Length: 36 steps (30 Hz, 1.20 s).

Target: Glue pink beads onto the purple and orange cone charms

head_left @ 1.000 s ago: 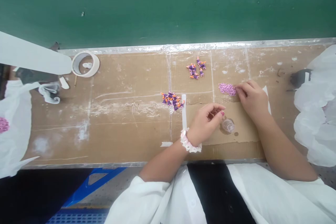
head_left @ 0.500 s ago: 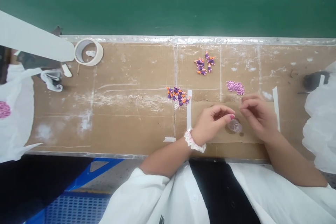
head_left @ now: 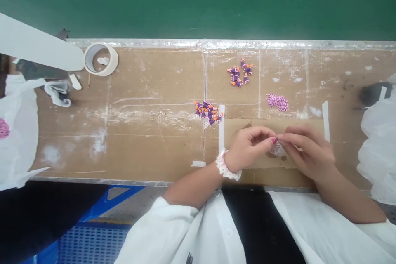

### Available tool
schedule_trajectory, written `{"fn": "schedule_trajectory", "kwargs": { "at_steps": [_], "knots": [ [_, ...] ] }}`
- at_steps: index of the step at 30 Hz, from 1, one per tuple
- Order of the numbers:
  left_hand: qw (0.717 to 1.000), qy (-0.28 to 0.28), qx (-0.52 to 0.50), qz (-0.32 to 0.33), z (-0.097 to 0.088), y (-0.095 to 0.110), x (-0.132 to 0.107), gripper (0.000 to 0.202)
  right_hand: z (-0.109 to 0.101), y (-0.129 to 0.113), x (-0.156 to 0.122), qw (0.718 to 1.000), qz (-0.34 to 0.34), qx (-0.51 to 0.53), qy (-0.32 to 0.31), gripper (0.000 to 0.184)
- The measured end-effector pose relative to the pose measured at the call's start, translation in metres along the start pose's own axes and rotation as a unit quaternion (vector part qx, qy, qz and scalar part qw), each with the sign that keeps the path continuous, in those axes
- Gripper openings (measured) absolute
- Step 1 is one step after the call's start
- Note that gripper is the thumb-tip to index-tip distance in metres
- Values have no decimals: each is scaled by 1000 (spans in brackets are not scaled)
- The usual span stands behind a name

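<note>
Together at the fingertips, my left hand [head_left: 250, 148] and right hand [head_left: 309, 151], curled over a small clear vial [head_left: 279, 149] on the cardboard sheet [head_left: 297, 123], pink beads [head_left: 277, 102] just beyond, any pinched item too small to tell

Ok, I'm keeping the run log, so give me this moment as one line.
left hand: fingertips at clear vial | right hand: fingertips at vial | nearby: pink beads

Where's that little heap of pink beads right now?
In the head view, the pink beads lie on the cardboard right of centre, just above the person's right hand and below and right of the upper cluster of purple-and-orange pieces.
</note>
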<state>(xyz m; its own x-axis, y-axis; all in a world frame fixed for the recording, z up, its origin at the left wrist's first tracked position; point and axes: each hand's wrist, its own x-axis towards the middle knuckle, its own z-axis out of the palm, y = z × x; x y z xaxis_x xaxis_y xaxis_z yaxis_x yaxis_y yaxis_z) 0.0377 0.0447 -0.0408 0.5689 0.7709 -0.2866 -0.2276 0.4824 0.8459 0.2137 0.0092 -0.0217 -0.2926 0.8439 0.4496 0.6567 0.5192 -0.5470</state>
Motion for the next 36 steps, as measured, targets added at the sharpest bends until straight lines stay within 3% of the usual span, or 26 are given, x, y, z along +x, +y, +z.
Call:
{"fn": "schedule_trajectory", "kwargs": {
  "at_steps": [7, 12, 17, 22, 27, 32, 36],
  "knots": [
    [998, -2, 12, 61, 3, -4, -2, 23, 2, -2, -1, 1000, 13, 18, 8, 29],
    [981, 6, 120, 152, 2, -6, -1, 14, 4, -4, 1, 998, 31, 52, -4, 23],
    [914, 27, 281, 291, -1, -8, 0, 8, 5, -4, 3, 992, 61, 111, -23, 19],
    [844, 31, 359, 399, -2, -12, 2, 5, 1, -1, 5, 983, 72, 155, -63, 18],
    [798, 36, 407, 442, -4, -11, 4, 5, -3, 0, 7, 982, 62, 165, -75, 19],
    [733, 39, 487, 474, -7, -8, 5, 4, -7, 1, 11, 981, 47, 156, -105, 19],
    [718, 23, 516, 467, -5, -10, 5, 3, -10, 1, 12, 979, 56, 157, -119, 16]
  ]
}}
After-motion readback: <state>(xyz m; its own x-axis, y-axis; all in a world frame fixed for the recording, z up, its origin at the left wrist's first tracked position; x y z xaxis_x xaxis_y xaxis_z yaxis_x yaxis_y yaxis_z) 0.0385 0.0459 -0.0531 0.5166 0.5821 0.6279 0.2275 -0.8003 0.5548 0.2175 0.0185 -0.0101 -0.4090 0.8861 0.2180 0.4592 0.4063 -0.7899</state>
